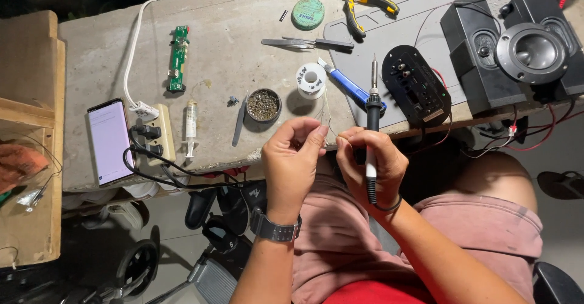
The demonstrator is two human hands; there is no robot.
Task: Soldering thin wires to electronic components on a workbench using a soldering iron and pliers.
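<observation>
My left hand (292, 161) is raised in front of the table edge, with its fingertips pinched on a thin wire (329, 124). My right hand (368, 164) is closed around a black soldering iron (372, 115), whose tip points away from me toward the grey mat (389, 42). The right fingertips also meet the wire, close to the left fingers. A white solder spool (311, 80) lies just beyond both hands, and a thin strand runs from it toward my fingers. A watch sits on my left wrist.
On the stone table: a tin of brass wool (263, 104), tweezers (240, 121), a syringe (191, 127), a green circuit board (177, 59), a phone (110, 141), a power strip (157, 135), pliers (365, 6), a blue knife (347, 85), a black speaker panel (417, 85) and speakers (517, 48).
</observation>
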